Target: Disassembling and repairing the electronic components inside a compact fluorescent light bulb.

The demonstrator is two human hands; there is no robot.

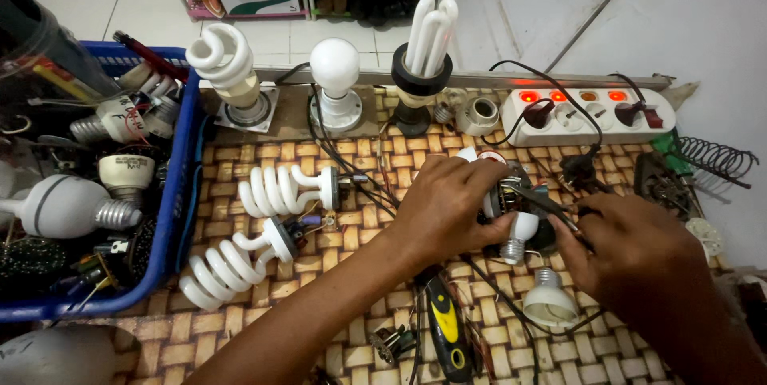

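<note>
1. Woven-pattern worktop (240,329), white tiled floor beyond at top of frame.
2. Left hand (447,205), centre frame: fingers (487,229) curled tight around opened lamp base (511,213), white with exposed circuitry.
3. Right hand (639,253), lower right: fingers closed on thin dark tool (543,203), tip touching lamp base.
4. Just below: loose white bulb (547,301); yellow-black tool (443,325).
5. Left of centre: two spiral lamps (264,225).
6. Far left: blue basket (180,193) of old bulbs.
7. Upper right: white power strip (587,113), red lights on.

Glossy white glass spiral bulbs (276,190) lie on woven-patterned mat (240,321).
</note>
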